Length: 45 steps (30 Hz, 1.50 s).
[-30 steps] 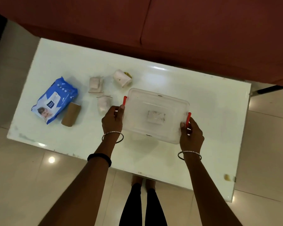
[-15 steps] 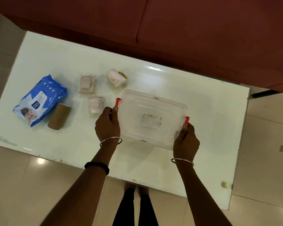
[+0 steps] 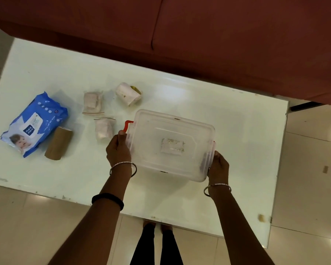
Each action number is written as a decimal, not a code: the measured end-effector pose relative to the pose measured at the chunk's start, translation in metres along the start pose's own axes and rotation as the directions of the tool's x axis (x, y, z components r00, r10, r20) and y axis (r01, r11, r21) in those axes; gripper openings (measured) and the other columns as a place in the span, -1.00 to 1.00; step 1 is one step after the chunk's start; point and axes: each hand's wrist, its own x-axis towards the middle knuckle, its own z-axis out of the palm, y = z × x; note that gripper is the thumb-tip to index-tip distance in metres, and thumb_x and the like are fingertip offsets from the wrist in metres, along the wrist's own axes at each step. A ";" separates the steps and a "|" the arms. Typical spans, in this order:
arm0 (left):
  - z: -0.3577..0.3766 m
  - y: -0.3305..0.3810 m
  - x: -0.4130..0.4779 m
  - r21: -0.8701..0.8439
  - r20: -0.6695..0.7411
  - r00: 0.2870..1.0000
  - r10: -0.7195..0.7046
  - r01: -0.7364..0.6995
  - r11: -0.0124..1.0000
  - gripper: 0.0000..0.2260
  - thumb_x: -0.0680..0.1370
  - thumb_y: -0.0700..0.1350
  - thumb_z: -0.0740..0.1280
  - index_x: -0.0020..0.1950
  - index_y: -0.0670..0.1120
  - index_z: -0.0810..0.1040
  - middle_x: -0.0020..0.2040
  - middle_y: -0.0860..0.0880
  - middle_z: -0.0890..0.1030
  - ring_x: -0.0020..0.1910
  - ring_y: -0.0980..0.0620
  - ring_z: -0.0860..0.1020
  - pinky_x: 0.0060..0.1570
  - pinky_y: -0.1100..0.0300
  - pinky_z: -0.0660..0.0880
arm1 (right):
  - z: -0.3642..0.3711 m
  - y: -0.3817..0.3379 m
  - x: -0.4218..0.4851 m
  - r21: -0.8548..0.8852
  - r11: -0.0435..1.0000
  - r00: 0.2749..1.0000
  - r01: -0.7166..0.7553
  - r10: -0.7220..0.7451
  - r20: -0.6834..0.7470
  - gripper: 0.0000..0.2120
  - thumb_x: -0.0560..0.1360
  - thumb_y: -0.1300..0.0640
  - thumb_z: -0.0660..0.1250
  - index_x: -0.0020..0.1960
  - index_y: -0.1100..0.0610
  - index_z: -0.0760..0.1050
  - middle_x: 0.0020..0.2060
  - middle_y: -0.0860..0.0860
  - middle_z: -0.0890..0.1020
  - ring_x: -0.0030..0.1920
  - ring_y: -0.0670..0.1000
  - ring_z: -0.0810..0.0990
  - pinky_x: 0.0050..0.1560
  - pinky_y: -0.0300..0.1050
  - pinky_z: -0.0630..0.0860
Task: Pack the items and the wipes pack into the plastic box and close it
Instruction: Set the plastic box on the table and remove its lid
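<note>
Gripping the clear plastic box (image 3: 170, 144) at its two short ends, the left hand (image 3: 118, 150) and right hand (image 3: 218, 165) clamp their fingers on its sides, apparently to free the red latches (image 3: 128, 125) and lift the lid. Left of the box wait the blue wipes pack (image 3: 33, 123), a brown roll (image 3: 58, 143), two bagged pads (image 3: 93, 102) and a white roll (image 3: 127, 93), laid within easy reach.

Both hands, left hand (image 3: 118, 150) and right hand (image 3: 218, 165), grip the ends of the lidded plastic box (image 3: 170, 144) at frame centre; the blue wipes pack (image 3: 33, 124) lies at left on the table (image 3: 237, 131).
</note>
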 end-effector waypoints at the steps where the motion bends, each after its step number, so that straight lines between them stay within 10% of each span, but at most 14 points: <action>1: -0.001 0.000 0.003 -0.004 0.032 0.998 -0.047 0.048 0.999 -0.75 0.57 0.02 0.27 -0.16 -0.11 0.58 -0.26 -0.09 0.51 -0.20 -0.01 0.43 -0.14 0.23 0.39 | -0.001 -0.002 0.001 0.043 0.997 0.997 -0.069 0.067 0.036 -0.67 0.62 0.17 0.15 -0.31 0.08 0.44 -0.39 0.03 0.45 -0.33 0.03 0.40 -0.34 -0.18 0.40; 5: -0.013 -0.001 0.004 -0.043 0.050 0.995 -0.090 0.092 0.995 -0.83 0.51 -0.07 0.35 0.06 -0.04 0.66 -0.26 0.04 0.59 -0.33 0.16 0.54 -0.07 0.16 0.48 | -0.008 -0.014 0.000 -0.093 0.991 0.984 -0.097 0.081 -0.160 -0.85 0.56 0.19 0.25 0.03 0.20 0.58 -0.11 0.16 0.64 -0.10 0.23 0.63 -0.06 0.02 0.60; 8: -0.024 -0.002 0.004 -0.097 0.141 0.978 -0.154 0.169 0.981 -0.86 0.50 -0.05 0.39 0.01 -0.03 0.65 -0.22 -0.02 0.61 -0.29 0.11 0.58 -0.26 0.19 0.48 | -0.008 -0.040 -0.021 -0.402 0.849 0.819 0.343 -0.480 -0.315 -0.85 0.53 0.24 0.24 0.03 0.15 0.57 -0.06 0.10 0.63 -0.06 0.13 0.61 -0.02 -0.13 0.47; 12: -0.031 0.000 0.012 -0.056 0.290 0.916 -0.277 0.305 0.951 -0.87 0.52 -0.11 0.36 0.01 -0.11 0.65 -0.25 -0.08 0.63 -0.29 0.01 0.59 -0.45 0.28 0.54 | 0.033 -0.070 -0.061 -0.480 0.412 0.543 0.774 -0.822 0.171 -0.83 0.48 0.25 0.29 0.02 0.09 0.58 -0.06 0.00 0.63 -0.04 0.10 0.56 0.01 0.00 0.45; 17: -0.032 0.000 0.023 0.057 0.417 0.874 -0.251 0.250 0.966 -0.86 0.52 -0.29 0.32 0.01 -0.20 0.65 -0.32 -0.08 0.63 -0.36 0.01 0.57 -0.51 0.31 0.52 | 0.107 -0.082 -0.076 -0.342 -0.072 0.217 0.937 -0.648 0.730 -0.73 0.51 0.06 0.29 0.16 0.10 0.59 0.14 0.04 0.63 0.27 0.10 0.52 0.27 0.03 0.39; 20: -0.034 -0.004 0.028 0.061 0.468 0.859 -0.205 0.200 0.978 -0.81 0.52 -0.35 0.28 0.01 -0.18 0.65 -0.25 -0.09 0.65 -0.32 -0.01 0.61 -0.42 0.24 0.54 | 0.133 -0.092 -0.062 -0.279 -0.232 0.160 0.932 -0.428 0.890 -0.54 0.48 -0.17 0.24 0.25 0.08 0.54 0.27 0.05 0.56 0.45 0.11 0.36 0.48 0.17 0.18; 27: -0.034 -0.008 0.033 0.054 0.503 0.851 -0.152 0.145 0.988 -0.74 0.51 -0.40 0.22 -0.07 -0.13 0.64 -0.23 -0.10 0.64 -0.29 0.00 0.60 -0.46 0.28 0.53 | 0.161 -0.092 -0.043 -0.220 -0.295 0.062 0.930 -0.465 0.883 -0.45 0.34 -0.39 0.24 -0.04 0.09 0.52 -0.09 0.01 0.52 0.11 0.08 0.52 0.51 0.20 0.07; 45: -0.033 -0.011 0.034 0.095 0.450 0.888 -0.098 0.062 0.994 -0.93 0.54 -0.21 0.36 -0.07 -0.13 0.65 -0.16 -0.15 0.66 -0.28 -0.10 0.66 -0.40 0.21 0.60 | 0.170 -0.073 -0.034 -0.217 -0.326 -0.080 0.920 -0.700 0.710 -0.69 0.54 -0.03 0.20 -0.19 0.12 0.59 -0.21 0.03 0.61 -0.06 0.08 0.59 0.42 0.36 0.17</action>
